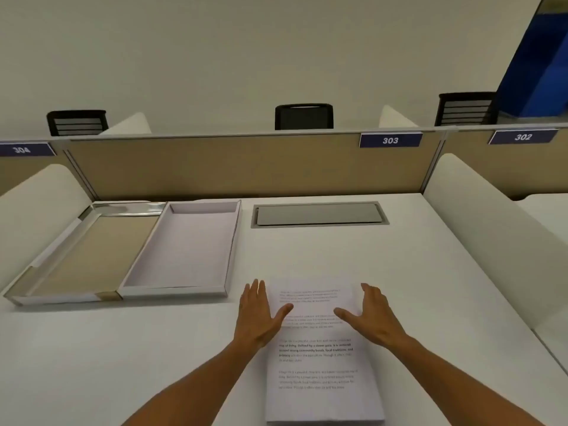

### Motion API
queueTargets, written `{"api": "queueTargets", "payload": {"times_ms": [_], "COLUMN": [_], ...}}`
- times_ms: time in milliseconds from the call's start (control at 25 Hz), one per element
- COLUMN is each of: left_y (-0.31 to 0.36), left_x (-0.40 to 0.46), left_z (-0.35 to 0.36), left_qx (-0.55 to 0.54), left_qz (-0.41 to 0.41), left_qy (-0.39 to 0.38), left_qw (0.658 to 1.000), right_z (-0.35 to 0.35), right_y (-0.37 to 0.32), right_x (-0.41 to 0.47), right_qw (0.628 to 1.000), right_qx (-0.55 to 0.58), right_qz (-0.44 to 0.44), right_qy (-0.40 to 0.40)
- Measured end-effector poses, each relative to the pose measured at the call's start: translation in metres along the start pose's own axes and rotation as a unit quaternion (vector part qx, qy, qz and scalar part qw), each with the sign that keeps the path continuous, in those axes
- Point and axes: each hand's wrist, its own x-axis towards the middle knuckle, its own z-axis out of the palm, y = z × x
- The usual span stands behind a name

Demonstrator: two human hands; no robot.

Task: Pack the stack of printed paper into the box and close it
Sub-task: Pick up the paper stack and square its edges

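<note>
A stack of printed paper point(319, 364) lies on the white desk in front of me, text side up. My left hand point(259, 315) rests against the stack's left edge with fingers spread and the thumb on the top sheet. My right hand point(368, 315) mirrors it at the right edge, thumb on the paper. Neither hand grips anything. The empty white box tray point(184, 250) sits open at the left of the stack. Its lid point(89, 256), brown inside with a silvery rim, lies beside it farther left.
A grey cable hatch point(318, 214) is set into the desk behind the stack. A tan partition point(246, 164) closes the back, and white side dividers point(491, 216) flank the desk. Black chairs stand beyond the partition.
</note>
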Motion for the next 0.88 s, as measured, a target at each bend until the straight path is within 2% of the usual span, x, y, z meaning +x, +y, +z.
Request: {"api": "queueTargets", "payload": {"times_ms": [80, 240, 400, 560, 680, 880], "left_y": [0.001, 0.01, 0.021, 0.039, 0.042, 0.04], "left_x": [-0.006, -0.021, -0.02, -0.013, 0.0, 0.019], "left_z": [0.009, 0.02, 0.027, 0.027, 0.022, 0.011], "left_qx": [-0.081, -0.147, -0.141, -0.185, -0.24, -0.374], "left_qz": [-0.028, -0.105, -0.16, -0.219, -0.278, -0.32], "left_qy": [0.011, 0.007, -0.014, -0.044, -0.043, -0.077], "left_qw": [0.996, 0.984, 0.977, 0.957, 0.929, 0.867], "right_z": [0.006, 0.02, 0.028, 0.033, 0.031, 0.029], "right_y": [0.003, 0.012, 0.013, 0.009, 0.008, 0.009], "right_x": [-0.004, -0.013, -0.017, -0.015, -0.012, -0.012], "right_qw": [0.998, 0.987, 0.977, 0.973, 0.97, 0.97], "right_qx": [0.03, 0.053, 0.073, 0.101, 0.104, 0.105], "right_qz": [0.055, 0.151, 0.176, 0.176, 0.185, 0.189], "right_qy": [0.006, -0.035, -0.093, -0.108, -0.116, -0.115]}}
